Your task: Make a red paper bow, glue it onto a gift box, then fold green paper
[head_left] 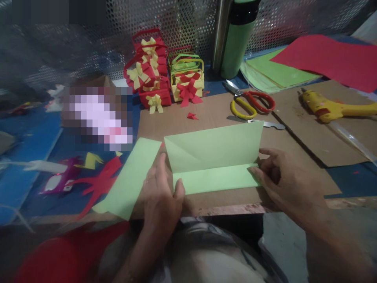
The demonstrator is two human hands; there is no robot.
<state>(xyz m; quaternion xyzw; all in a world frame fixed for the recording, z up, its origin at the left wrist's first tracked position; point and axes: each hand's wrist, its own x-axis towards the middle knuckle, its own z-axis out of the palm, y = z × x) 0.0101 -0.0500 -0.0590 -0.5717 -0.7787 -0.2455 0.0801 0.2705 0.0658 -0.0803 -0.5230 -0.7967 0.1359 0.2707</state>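
Note:
A light green sheet (215,151) with a crease along its lower part stands half folded on the cardboard (182,118), its back panel raised. My left hand (163,192) rests at the sheet's left edge, thumb and fingers apart. At the right edge my right hand (277,177) pinches the paper between thumb and fingers. Another green strip (132,173) lies left of my left hand. Behind the folded sheet are scissors (244,108) with one red and one yellow handle, and a small metal blade (272,125).
Small red baskets (154,92) and yellow-green ones (188,84) with paper bows stand at the back. A green bottle (238,43), a yellow glue gun (324,106) and coloured sheets (330,55) are to the right. Red paper scraps (103,181) lie at left.

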